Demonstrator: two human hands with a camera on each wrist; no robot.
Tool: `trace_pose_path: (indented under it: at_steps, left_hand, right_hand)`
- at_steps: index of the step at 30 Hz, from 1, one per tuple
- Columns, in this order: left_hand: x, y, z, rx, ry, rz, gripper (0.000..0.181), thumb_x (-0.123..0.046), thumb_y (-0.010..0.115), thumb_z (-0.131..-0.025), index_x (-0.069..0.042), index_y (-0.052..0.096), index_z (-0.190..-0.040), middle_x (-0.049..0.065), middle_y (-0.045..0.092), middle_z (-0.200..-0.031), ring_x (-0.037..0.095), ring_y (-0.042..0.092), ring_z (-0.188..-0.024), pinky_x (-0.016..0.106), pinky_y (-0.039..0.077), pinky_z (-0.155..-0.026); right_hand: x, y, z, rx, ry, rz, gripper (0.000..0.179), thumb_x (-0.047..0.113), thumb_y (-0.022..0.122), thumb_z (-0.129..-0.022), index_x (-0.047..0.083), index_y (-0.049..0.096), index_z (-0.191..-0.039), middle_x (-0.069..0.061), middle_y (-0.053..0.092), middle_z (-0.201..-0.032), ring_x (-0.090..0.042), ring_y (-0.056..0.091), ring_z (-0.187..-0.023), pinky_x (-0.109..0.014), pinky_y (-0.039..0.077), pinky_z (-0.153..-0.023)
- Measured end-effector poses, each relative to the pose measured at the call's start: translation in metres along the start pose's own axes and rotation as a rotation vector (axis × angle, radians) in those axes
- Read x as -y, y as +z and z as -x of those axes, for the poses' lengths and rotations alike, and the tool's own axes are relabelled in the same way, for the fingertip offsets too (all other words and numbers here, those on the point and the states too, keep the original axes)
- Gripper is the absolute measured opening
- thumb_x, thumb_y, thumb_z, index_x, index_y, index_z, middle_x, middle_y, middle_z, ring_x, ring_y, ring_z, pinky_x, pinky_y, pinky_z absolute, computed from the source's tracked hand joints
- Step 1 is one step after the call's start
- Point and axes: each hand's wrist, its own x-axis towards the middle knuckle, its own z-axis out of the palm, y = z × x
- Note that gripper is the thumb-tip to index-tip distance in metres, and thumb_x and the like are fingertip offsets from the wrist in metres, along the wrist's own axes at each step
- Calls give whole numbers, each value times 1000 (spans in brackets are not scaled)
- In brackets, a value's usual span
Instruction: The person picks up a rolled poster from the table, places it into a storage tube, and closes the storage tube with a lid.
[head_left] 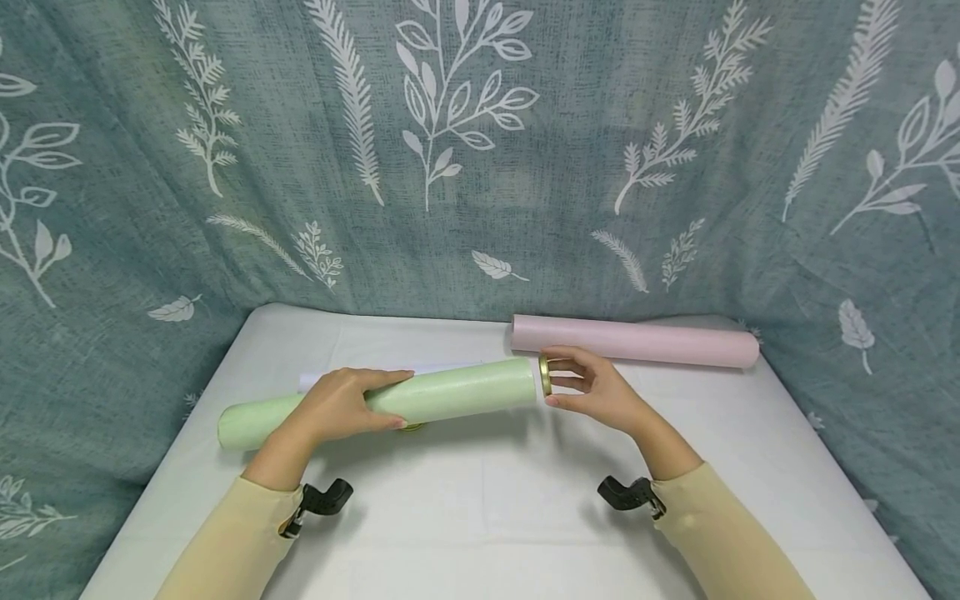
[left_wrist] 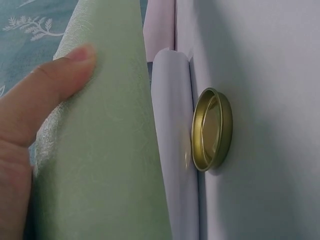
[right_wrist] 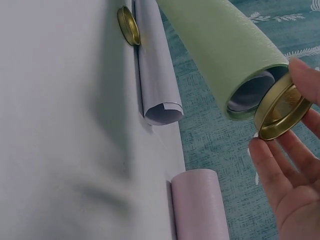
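My left hand (head_left: 341, 406) grips a long pale green cardboard tube (head_left: 465, 392) around its middle, holding it raised and slanted over the table. The tube's right end is uncapped; in the right wrist view, a curled pale sheet (right_wrist: 252, 91) shows inside it. With thumb and fingertips, my right hand (head_left: 600, 392) pinches a round gold metal cap (right_wrist: 267, 107) at the rim of that opening, tilted against it. A second gold cap (left_wrist: 226, 132) stands on its edge on the table, beside a roll of white paper (left_wrist: 172, 115); the green tube mostly hides both in the head view.
A pink tube (head_left: 637, 342) lies along the back of the white-covered table (head_left: 480, 517), at the right. Behind the table hangs a blue-green curtain (head_left: 570, 167) with white leaf patterns, which also runs down both sides.
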Motion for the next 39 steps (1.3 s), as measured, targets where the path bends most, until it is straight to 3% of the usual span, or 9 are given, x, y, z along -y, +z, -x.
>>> trace_pose_path:
  at_steps: [11, 23, 39]
  left_hand:
    - [1, 3, 0, -33, 26, -22, 71, -57, 84, -72, -36, 63, -137, -6, 67, -128, 23, 65, -114, 46, 53, -93]
    - [-2, 4, 2, -28, 26, -19, 71, -56, 84, -73, -34, 64, -137, -5, 68, -128, 24, 65, -115, 46, 52, -93]
    - [-1, 8, 2, -22, 16, -20, 71, -59, 82, -74, -35, 63, -138, -6, 67, -130, 24, 64, -118, 46, 51, -95]
  right_hand:
    - [-9, 2, -3, 16, 66, -116, 71, 2, 80, -84, 2, 47, -147, -21, 43, -151, -37, 52, -131, -37, 51, -101]
    - [-13, 5, -4, 54, 60, -157, 68, 1, 79, -85, 3, 49, -147, -20, 41, -154, -33, 50, -133, -36, 51, -100]
    - [-13, 7, -4, 53, 90, -176, 71, 1, 80, -83, 2, 48, -147, -14, 48, -149, -28, 53, -131, -39, 53, -98]
